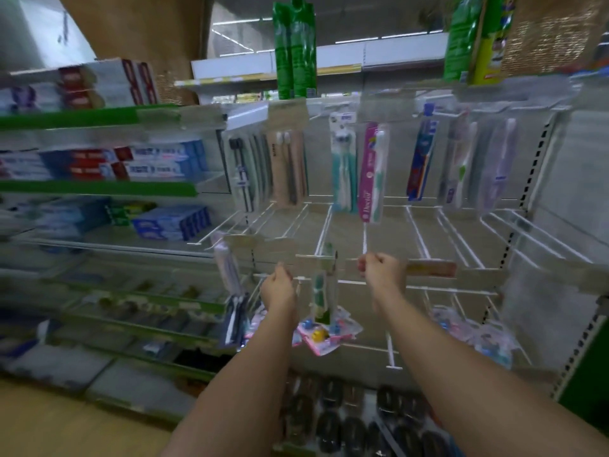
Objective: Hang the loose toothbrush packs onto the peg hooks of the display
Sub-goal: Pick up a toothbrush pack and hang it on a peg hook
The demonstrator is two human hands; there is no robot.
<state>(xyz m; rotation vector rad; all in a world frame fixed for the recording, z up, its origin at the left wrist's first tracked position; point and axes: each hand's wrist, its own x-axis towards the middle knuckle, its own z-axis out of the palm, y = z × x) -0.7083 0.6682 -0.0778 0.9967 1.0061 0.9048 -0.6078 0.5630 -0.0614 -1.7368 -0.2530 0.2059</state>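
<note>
Both hands were raised to the middle row of the display. Left hand (278,286), fingers curled together, sat at the front end of a peg hook (298,278); whether it pinched anything, I could not tell through the blur. Right hand (379,267) was closed in a loose fist at about three o'clock from it, near the price strip (431,268), and its contents were hidden too.

Between the two hands hung a green toothbrush pack (324,288), upright, its top at the hook rail, apparently on a peg or nearly so. More loose packs (324,334) lay in a heap below, at six o'clock from the green one, with another pile (487,338) off toward four o'clock. The upper row (372,166) at twelve o'clock was already stocked.

To do this step well, I judged the pack's hang hole should be lined up squarely with the peg tip, one hand steadying the wire while the other slid the card fully back, so it hung straight and left room in front.
</note>
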